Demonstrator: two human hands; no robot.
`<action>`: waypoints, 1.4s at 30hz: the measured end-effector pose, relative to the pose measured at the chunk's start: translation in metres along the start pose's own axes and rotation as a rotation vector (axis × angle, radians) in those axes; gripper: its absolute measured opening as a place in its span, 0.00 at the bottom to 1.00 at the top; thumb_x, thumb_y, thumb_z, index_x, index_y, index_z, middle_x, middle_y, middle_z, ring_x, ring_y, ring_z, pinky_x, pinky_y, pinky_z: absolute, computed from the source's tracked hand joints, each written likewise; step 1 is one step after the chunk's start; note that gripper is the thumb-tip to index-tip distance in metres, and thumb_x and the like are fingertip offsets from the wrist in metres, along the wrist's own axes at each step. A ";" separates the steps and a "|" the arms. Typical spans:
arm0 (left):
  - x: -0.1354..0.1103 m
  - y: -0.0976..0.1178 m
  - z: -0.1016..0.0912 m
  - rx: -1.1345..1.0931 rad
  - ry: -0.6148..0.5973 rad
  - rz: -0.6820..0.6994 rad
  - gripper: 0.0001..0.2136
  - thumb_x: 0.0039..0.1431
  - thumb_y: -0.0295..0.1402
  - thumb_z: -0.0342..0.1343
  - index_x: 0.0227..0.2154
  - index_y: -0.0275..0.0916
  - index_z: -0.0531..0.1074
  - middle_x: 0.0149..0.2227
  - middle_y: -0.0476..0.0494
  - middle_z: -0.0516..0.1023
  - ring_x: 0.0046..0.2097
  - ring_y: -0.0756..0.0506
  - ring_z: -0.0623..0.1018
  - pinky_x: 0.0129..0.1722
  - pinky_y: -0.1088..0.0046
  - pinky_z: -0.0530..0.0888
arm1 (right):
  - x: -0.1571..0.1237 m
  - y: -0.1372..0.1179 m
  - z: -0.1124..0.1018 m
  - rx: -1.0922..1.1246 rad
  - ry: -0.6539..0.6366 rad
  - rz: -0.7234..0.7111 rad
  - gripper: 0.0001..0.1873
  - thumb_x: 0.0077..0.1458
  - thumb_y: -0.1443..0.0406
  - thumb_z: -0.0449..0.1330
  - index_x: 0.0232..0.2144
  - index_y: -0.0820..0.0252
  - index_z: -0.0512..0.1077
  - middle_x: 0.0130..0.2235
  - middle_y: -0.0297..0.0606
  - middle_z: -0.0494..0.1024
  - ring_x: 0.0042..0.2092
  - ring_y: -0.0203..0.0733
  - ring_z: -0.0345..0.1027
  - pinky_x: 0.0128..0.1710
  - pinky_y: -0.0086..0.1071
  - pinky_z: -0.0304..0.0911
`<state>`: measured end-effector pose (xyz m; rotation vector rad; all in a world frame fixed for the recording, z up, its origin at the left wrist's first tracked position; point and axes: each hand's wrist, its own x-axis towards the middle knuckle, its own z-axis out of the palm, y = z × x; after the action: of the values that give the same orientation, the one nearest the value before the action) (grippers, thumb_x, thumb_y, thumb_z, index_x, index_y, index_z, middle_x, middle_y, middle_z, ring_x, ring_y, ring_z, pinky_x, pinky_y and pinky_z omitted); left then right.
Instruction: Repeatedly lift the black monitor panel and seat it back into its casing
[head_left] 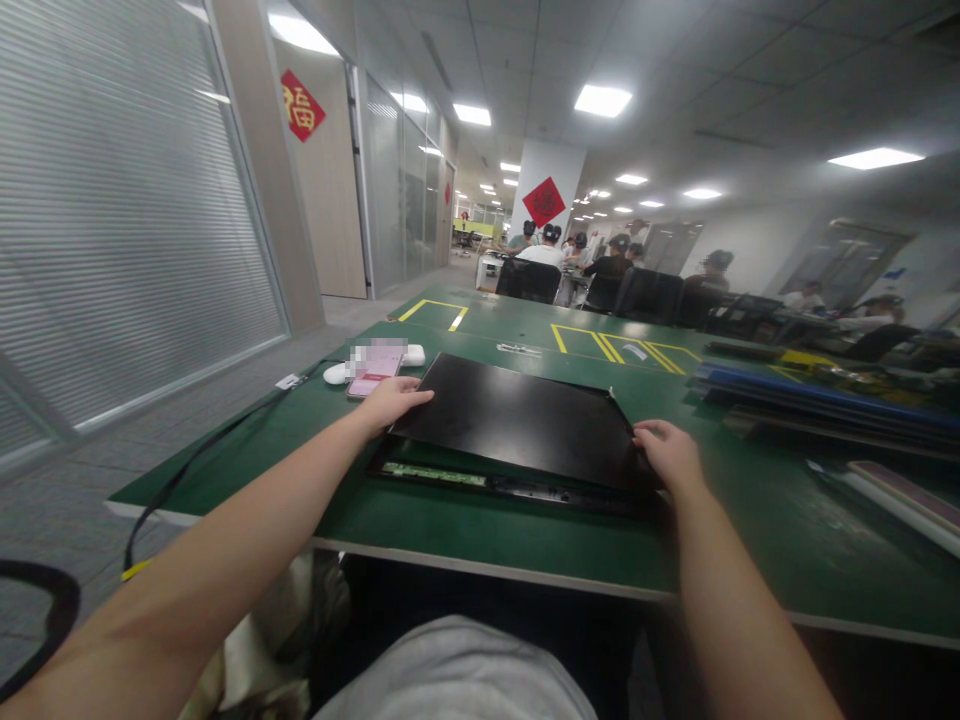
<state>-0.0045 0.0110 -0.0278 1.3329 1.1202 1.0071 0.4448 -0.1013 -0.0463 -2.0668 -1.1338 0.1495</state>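
Note:
A glossy black display panel [517, 415] is held between my two hands, tilted over the green table. My left hand [390, 403] grips its left edge, the thumb lying on top. At the right edge, my right hand [670, 452] pinches the panel, its fingers partly hidden. Beneath the near edge shows a dark frame [555, 492] lying on the table, with a narrow green circuit board [435, 474] along its left part. Most of that frame is hidden under the panel.
Left of the panel, a phone [375, 370] lies by a white rounded device [413, 355]. A black cable [202, 440] runs off the left edge of the green table [360, 525]. At right are stacked blue panels [780, 395] and long strips [911, 495]. People sit beyond.

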 end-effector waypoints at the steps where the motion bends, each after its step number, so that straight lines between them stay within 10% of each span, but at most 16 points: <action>1: 0.000 0.000 0.000 0.000 0.002 -0.001 0.24 0.30 0.42 0.72 0.33 0.35 0.78 0.30 0.41 0.83 0.31 0.42 0.81 0.33 0.67 0.75 | 0.000 0.000 0.000 0.000 0.000 0.001 0.16 0.46 0.59 0.56 0.36 0.55 0.78 0.29 0.37 0.79 0.35 0.44 0.71 0.36 0.33 0.60; 42: -0.003 0.004 0.003 0.003 0.006 -0.009 0.23 0.30 0.38 0.72 0.34 0.36 0.77 0.29 0.42 0.82 0.31 0.41 0.81 0.32 0.66 0.75 | -0.008 -0.008 -0.005 -0.116 0.045 -0.056 0.16 0.46 0.64 0.54 0.35 0.55 0.79 0.32 0.37 0.81 0.35 0.42 0.72 0.33 0.31 0.61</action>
<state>-0.0017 0.0076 -0.0240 1.3269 1.1315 1.0046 0.4368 -0.1075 -0.0387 -2.1262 -1.1959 0.0103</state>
